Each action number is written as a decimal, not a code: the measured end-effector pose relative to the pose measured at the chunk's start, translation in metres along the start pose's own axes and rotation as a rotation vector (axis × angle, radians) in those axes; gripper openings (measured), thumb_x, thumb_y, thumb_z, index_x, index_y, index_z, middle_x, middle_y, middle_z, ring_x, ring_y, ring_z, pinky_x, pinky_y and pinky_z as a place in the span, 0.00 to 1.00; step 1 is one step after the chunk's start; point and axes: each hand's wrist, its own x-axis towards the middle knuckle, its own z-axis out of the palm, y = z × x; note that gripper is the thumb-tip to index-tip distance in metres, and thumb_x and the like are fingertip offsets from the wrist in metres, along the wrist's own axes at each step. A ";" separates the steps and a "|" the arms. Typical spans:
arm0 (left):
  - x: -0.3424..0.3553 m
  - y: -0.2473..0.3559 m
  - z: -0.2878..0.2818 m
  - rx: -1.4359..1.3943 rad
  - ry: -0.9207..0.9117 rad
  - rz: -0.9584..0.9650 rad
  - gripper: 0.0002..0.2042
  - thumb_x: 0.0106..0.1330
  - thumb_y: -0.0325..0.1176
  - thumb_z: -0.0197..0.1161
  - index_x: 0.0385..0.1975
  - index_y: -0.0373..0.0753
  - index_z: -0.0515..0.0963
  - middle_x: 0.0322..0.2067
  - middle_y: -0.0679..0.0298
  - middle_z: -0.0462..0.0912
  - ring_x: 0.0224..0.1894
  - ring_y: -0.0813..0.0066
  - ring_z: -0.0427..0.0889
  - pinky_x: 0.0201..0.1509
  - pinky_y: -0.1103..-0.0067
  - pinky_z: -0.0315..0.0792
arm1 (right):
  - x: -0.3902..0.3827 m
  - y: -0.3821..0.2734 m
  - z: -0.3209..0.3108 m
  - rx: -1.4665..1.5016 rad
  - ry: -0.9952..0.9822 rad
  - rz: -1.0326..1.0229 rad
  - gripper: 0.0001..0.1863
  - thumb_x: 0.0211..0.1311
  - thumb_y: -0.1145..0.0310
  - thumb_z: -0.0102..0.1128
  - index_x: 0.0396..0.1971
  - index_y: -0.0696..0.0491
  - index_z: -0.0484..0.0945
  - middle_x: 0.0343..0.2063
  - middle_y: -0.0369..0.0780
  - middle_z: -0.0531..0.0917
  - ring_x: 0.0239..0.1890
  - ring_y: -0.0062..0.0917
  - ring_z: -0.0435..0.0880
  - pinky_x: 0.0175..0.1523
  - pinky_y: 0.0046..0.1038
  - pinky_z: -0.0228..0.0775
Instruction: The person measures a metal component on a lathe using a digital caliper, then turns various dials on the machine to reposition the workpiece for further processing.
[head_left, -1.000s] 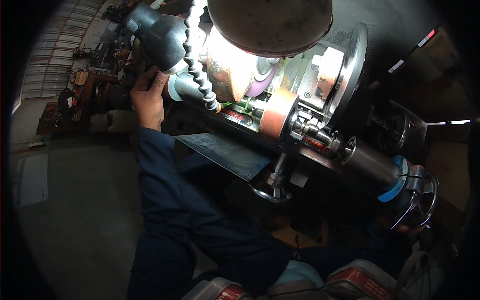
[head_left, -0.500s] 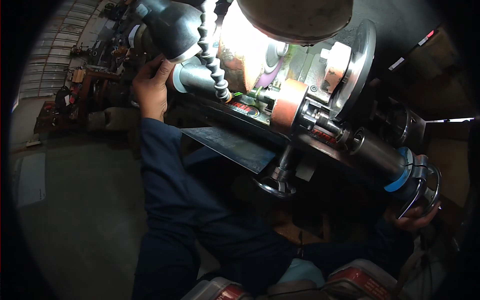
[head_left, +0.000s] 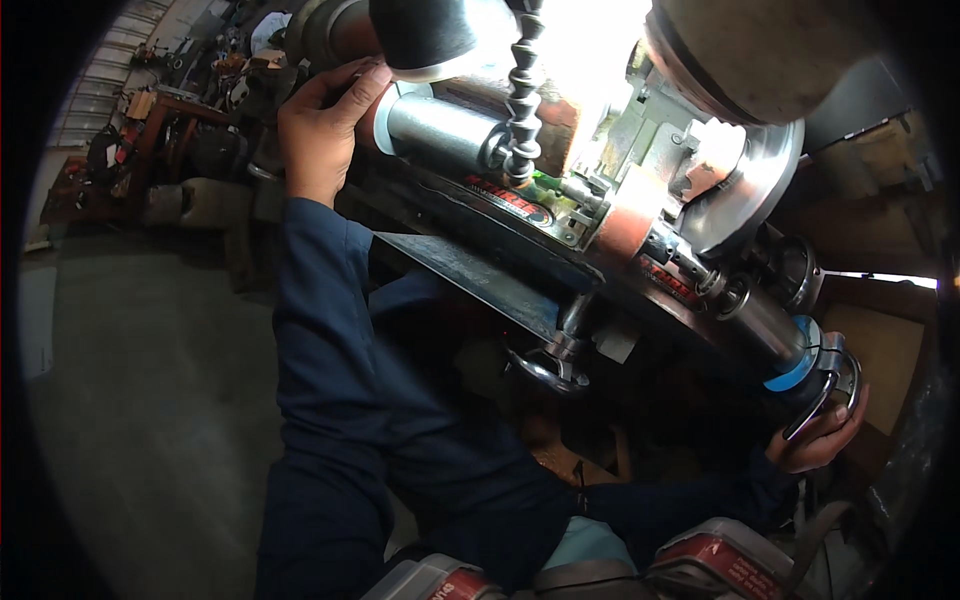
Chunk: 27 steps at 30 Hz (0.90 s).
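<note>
At the machine, head view: we note R hand [head_left: 822, 438] curled round chrome handle [head_left: 815, 403]; L hand [head_left: 322, 128] by pale-blue ring [head_left: 383, 120], grip unclear. Orange collar [head_left: 628, 220] sits betw. L cylinder [head_left: 445, 130] & R cylinder [head_left: 762, 322]; setup appears mounted, remaining work n/k.

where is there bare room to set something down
The dim floor left of the left sleeve looks open; so does the metal plate between that sleeve and the small handwheel, though its slope is unclear. Crowded: around the lamp, hose and reddish block.
</note>
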 end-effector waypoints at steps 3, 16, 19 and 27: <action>0.000 0.003 0.001 -0.017 -0.012 -0.006 0.16 0.57 0.34 0.77 0.41 0.30 0.85 0.37 0.60 0.88 0.40 0.79 0.84 0.51 0.82 0.75 | 0.003 -0.005 -0.001 0.090 -0.027 0.092 0.25 0.80 0.58 0.38 0.60 0.64 0.71 0.56 0.52 0.77 0.57 0.36 0.78 0.62 0.34 0.69; 0.003 -0.002 -0.006 -0.016 -0.065 0.004 0.15 0.58 0.34 0.76 0.40 0.31 0.85 0.38 0.61 0.89 0.42 0.79 0.85 0.50 0.83 0.76 | 0.038 0.008 -0.020 0.191 -0.352 0.333 0.22 0.77 0.63 0.44 0.60 0.63 0.73 0.53 0.47 0.80 0.53 0.29 0.79 0.60 0.30 0.68; 0.002 0.005 -0.008 -0.023 -0.084 -0.032 0.16 0.60 0.32 0.74 0.43 0.30 0.84 0.40 0.59 0.88 0.45 0.77 0.85 0.54 0.81 0.75 | 0.047 0.009 -0.018 0.117 -0.433 0.308 0.21 0.76 0.65 0.45 0.59 0.63 0.73 0.51 0.46 0.81 0.51 0.29 0.80 0.59 0.31 0.69; 0.004 0.038 -0.003 0.145 0.065 -0.170 0.12 0.62 0.37 0.71 0.35 0.33 0.84 0.31 0.60 0.88 0.35 0.77 0.85 0.40 0.78 0.77 | 0.071 0.000 -0.020 0.071 -0.632 0.340 0.18 0.76 0.67 0.45 0.54 0.64 0.76 0.45 0.45 0.83 0.47 0.26 0.81 0.56 0.30 0.72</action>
